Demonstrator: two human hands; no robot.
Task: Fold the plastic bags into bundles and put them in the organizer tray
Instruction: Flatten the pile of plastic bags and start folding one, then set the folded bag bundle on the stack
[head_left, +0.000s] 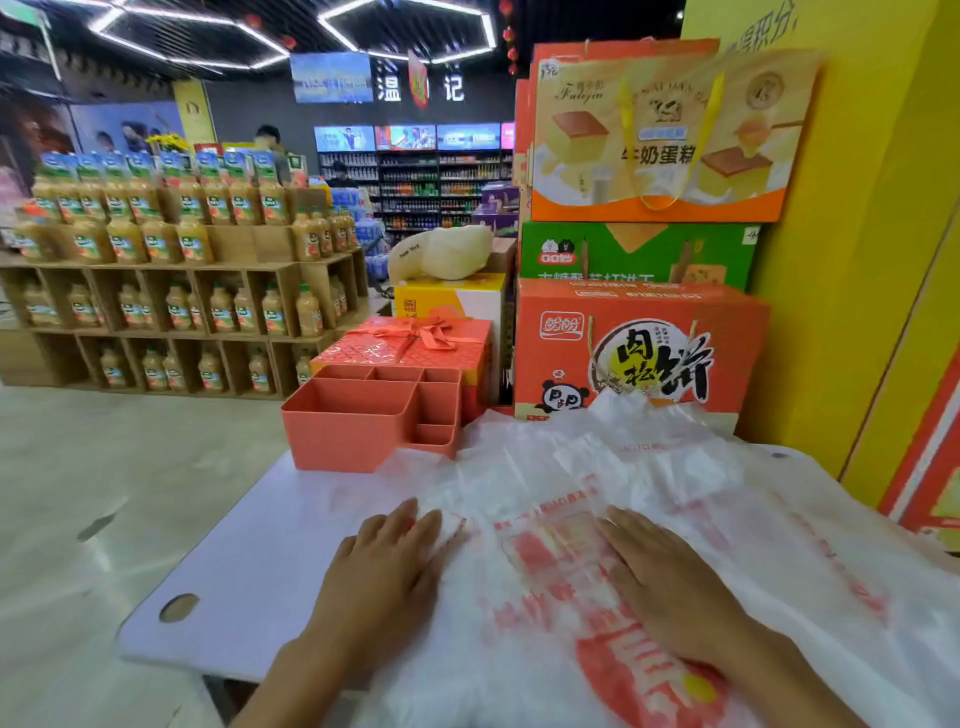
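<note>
You work at a white table (249, 561), lower half of frame, with an oval cut-out (179, 607) near its lower-left corner. Orange organizer tray (343, 431) stands at frame centre. White, red-printed plastic bags (675, 467) cover the table's right side, touching the tray.

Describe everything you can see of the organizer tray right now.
The organizer tray is coral-orange, plastic by its look, and stands upright at the far left of the white table. One large compartment sits in front, with smaller ones along the back and right; nothing shows inside them. The plastic bags reach its right front corner, and a red gift box stands behind it.
</note>
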